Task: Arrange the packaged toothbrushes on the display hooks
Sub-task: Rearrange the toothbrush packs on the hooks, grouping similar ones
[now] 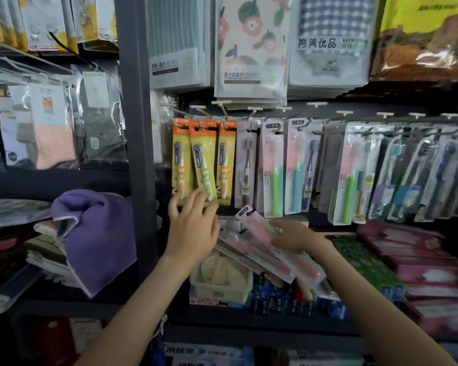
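Three orange-and-yellow children's toothbrush packs hang on hooks at the left of the rack; the middle one [202, 159] tilts. My left hand [193, 223] reaches up with fingers spread and touches the bottom of that tilted pack. My right hand [296, 237] grips a stack of pink toothbrush packs [262, 241], held slanted below the rack. Further right hang pink, green and blue toothbrush packs [273, 167] and a long row of dark ones [418, 170]. The white-tipped display hooks [283, 109] stick out above them.
Towel packs [249, 48] hang above the hooks. A purple cloth [98, 233] lies over folded goods at the left, beyond a dark upright post [138, 128]. Red boxes [418, 254] and green boxes [365, 262] fill the shelf below right; a small basket [220, 286] stands under my hands.
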